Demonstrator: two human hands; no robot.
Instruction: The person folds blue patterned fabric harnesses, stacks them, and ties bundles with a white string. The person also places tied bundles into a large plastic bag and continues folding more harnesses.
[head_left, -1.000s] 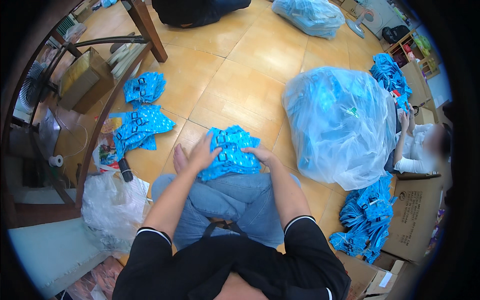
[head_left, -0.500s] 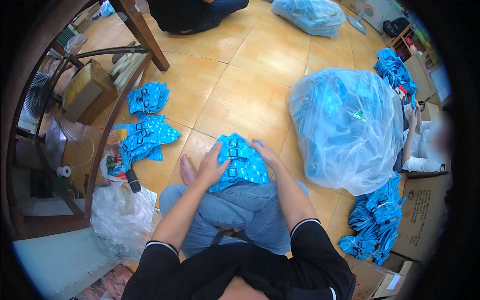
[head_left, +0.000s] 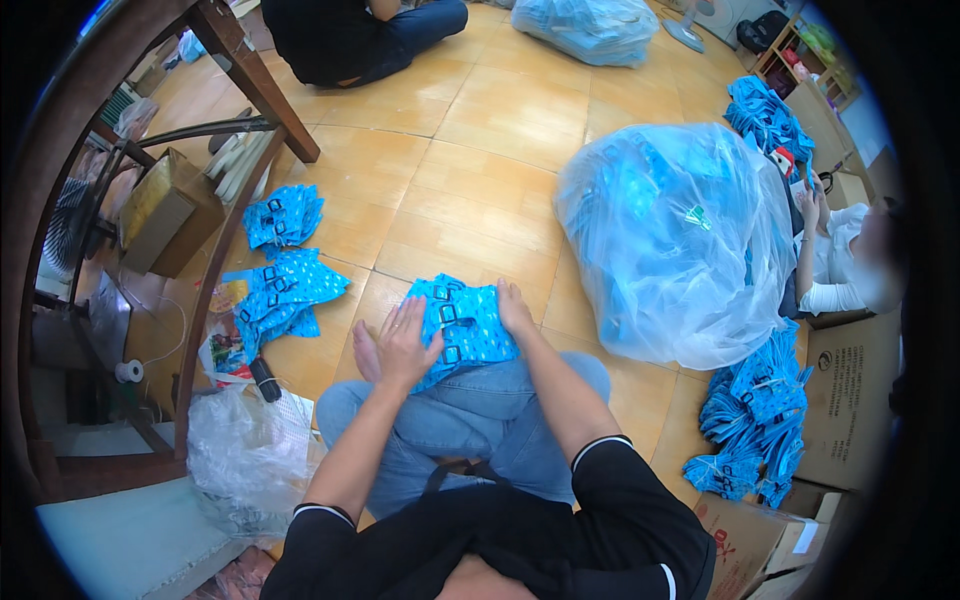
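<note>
A stack of flat blue patterned pieces [head_left: 475,325] with white specks and black square frames lies at the front of my lap, over my crossed legs in jeans. Along its left side rests my left hand [head_left: 402,345], fingers stretched forward and thumb spread over the pieces. My right hand [head_left: 515,308] presses against the right edge, its fingers extended. The stack sits between the two hands, and the undersides of the fingers are hidden. Two similar blue piles, a farther one [head_left: 283,217] and a nearer one [head_left: 290,290], lie on the floor to the left.
A large clear bag of blue pieces [head_left: 670,240] bulges at right, with more blue bundles [head_left: 755,415] and cartons [head_left: 850,400] beyond. At left stand a wooden frame [head_left: 225,290] and crumpled clear plastic [head_left: 245,440]. One person sits ahead [head_left: 330,40], another at far right [head_left: 835,260].
The stack has shifted slightly left and looks squarer. My left hand has moved from its near left corner to lie flatter along the left side; my right hand has moved a little left.
</note>
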